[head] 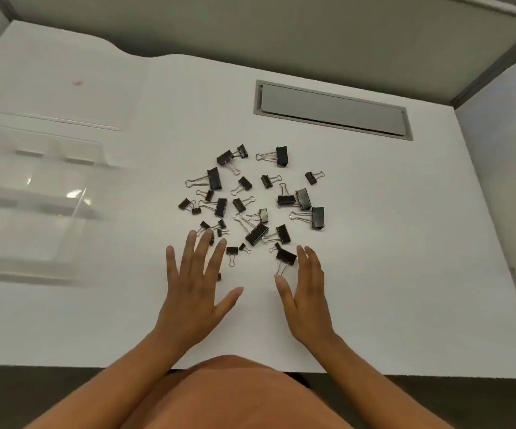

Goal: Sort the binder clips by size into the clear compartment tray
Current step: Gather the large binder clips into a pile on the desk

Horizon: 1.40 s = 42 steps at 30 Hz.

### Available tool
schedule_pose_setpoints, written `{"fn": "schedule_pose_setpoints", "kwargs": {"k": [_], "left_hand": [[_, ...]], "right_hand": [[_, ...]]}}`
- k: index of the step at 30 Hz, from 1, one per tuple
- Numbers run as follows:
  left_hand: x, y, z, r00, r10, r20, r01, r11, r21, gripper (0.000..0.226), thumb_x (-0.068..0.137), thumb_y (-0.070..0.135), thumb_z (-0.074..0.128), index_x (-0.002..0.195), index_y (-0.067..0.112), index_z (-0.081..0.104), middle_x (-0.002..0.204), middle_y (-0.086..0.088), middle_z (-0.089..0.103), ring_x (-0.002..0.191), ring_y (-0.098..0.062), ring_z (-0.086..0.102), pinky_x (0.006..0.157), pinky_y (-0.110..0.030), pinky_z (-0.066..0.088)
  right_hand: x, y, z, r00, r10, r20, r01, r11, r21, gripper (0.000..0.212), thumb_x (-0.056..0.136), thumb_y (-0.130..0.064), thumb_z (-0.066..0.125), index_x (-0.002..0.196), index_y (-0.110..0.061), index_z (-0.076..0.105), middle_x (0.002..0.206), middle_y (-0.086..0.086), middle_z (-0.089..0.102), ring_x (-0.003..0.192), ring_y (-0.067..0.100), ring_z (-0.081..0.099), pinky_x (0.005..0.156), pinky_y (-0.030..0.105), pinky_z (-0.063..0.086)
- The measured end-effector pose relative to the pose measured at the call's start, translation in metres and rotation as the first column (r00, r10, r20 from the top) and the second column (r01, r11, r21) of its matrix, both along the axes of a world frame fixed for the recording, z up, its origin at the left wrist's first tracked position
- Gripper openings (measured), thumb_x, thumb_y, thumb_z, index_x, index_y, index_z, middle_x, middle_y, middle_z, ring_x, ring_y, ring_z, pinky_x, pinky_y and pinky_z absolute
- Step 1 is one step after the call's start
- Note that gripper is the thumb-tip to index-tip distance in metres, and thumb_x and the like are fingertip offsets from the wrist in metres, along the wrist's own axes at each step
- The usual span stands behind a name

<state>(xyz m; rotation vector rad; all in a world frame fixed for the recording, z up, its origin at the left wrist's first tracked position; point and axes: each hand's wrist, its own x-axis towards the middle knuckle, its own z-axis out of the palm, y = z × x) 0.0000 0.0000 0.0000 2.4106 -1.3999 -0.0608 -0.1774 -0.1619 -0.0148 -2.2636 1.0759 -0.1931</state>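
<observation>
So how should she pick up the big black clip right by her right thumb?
Pinch the black body of that binder clip across its two flat sides, coming from above with the right hand. It lies flat on the table, and its thin wire handles point toward the thumb; they look springy and harder to hold steady.

Binder clips [250, 199] lie mid-table [405, 243], compartment tray [33, 196] to their left.
</observation>
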Motion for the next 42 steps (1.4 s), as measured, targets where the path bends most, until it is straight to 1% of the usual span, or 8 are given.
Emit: {"fn": "schedule_pose_setpoints", "kwargs": {"k": [7, 10, 17, 25, 30, 34, 37, 42], "left_hand": [[0.023, -0.041, -0.013, 0.987, -0.157, 0.032, 0.155, 0.986, 0.065, 0.070, 0.098, 0.050, 0.055, 0.156, 0.012, 0.044, 0.165, -0.016, 0.036, 0.160, -0.037, 0.018, 0.122, -0.072, 0.014], [0.032, -0.061, -0.013, 0.976, -0.215, 0.023, 0.213, 0.975, 0.070, 0.065, 0.089, 0.034, 0.076, 0.148, 0.014, 0.055, 0.156, -0.014, 0.049, 0.152, -0.035, 0.038, 0.116, -0.069, 0.030], [0.062, -0.102, -0.020, 0.921, -0.384, 0.073, 0.362, 0.909, 0.208, 0.086, 0.078, 0.029, 0.087, 0.151, 0.017, 0.045, 0.151, -0.017, 0.047, 0.115, -0.036, 0.061, 0.086, -0.053, 0.049], [0.087, -0.128, -0.009, 0.871, -0.492, 0.001, 0.477, 0.844, 0.246, 0.053, 0.087, 0.038, 0.076, 0.135, 0.018, 0.062, 0.144, -0.009, 0.047, 0.119, -0.029, 0.055, 0.098, -0.051, 0.040], [0.090, -0.122, -0.008, 0.892, -0.448, -0.058, 0.452, 0.878, 0.159, 0.057, 0.079, 0.053, 0.073, 0.126, 0.022, 0.062, 0.137, -0.003, 0.052, 0.116, -0.026, 0.054, 0.096, -0.050, 0.039], [0.083, -0.115, 0.001, 0.933, -0.343, -0.108, 0.337, 0.939, -0.071, 0.050, 0.077, 0.043, 0.079, 0.118, 0.024, 0.057, 0.117, 0.004, 0.062, 0.103, -0.025, 0.059, 0.090, -0.046, 0.039], [0.070, -0.103, 0.009, 0.921, -0.233, -0.311, 0.178, 0.965, -0.195, 0.050, 0.080, 0.038, 0.082, 0.119, 0.027, 0.052, 0.107, 0.012, 0.061, 0.103, -0.018, 0.062, 0.101, -0.041, 0.035], [0.048, -0.085, 0.016, 0.795, -0.124, -0.593, -0.010, 0.976, -0.219, 0.055, 0.081, 0.039, 0.086, 0.127, 0.031, 0.056, 0.109, 0.018, 0.067, 0.101, -0.005, 0.065, 0.106, -0.046, 0.044]], "right_hand": [[0.006, 0.009, -0.003, 0.993, -0.096, -0.072, 0.091, 0.993, -0.069, 0.070, 0.109, -0.050, 0.044, 0.167, -0.032, 0.009, 0.175, -0.005, 0.010, 0.160, 0.010, 0.012, 0.115, 0.007, 0.006], [0.004, 0.014, -0.003, 0.991, -0.119, -0.064, 0.114, 0.991, -0.065, 0.069, 0.109, -0.053, 0.040, 0.167, -0.032, 0.010, 0.175, -0.006, 0.012, 0.161, 0.009, 0.011, 0.114, 0.002, 0.001], [0.002, 0.017, -0.011, 0.988, -0.136, -0.072, 0.129, 0.987, -0.098, 0.065, 0.109, -0.053, 0.039, 0.166, -0.028, 0.020, 0.171, -0.002, 0.025, 0.158, 0.013, 0.024, 0.119, 0.012, 0.014], [0.009, 0.007, 0.002, 0.990, -0.117, -0.076, 0.109, 0.988, -0.110, 0.057, 0.109, -0.049, 0.041, 0.161, -0.029, 0.031, 0.165, -0.004, 0.034, 0.150, 0.010, 0.035, 0.110, 0.020, 0.034], [0.015, -0.057, 0.023, 0.989, -0.129, 0.066, 0.131, 0.991, -0.021, 0.039, 0.104, -0.020, 0.060, 0.143, -0.021, 0.053, 0.140, -0.006, 0.048, 0.108, 0.008, 0.062, 0.088, 0.042, 0.060], [0.028, -0.131, 0.019, 0.994, -0.109, 0.000, 0.109, 0.992, -0.060, 0.060, 0.094, -0.009, 0.069, 0.149, -0.017, 0.048, 0.148, -0.001, 0.046, 0.123, 0.020, 0.059, 0.101, 0.049, 0.055], [0.039, -0.163, 0.013, 0.991, -0.031, -0.129, 0.027, 0.999, -0.034, 0.082, 0.090, -0.013, 0.076, 0.160, -0.023, 0.036, 0.161, -0.002, 0.042, 0.141, 0.024, 0.047, 0.117, 0.043, 0.042], [0.040, -0.158, 0.011, 0.992, -0.040, -0.116, 0.036, 0.999, -0.036, 0.062, 0.091, -0.014, 0.079, 0.148, -0.016, 0.056, 0.143, 0.001, 0.063, 0.126, 0.024, 0.057, 0.108, 0.027, 0.040]]}}
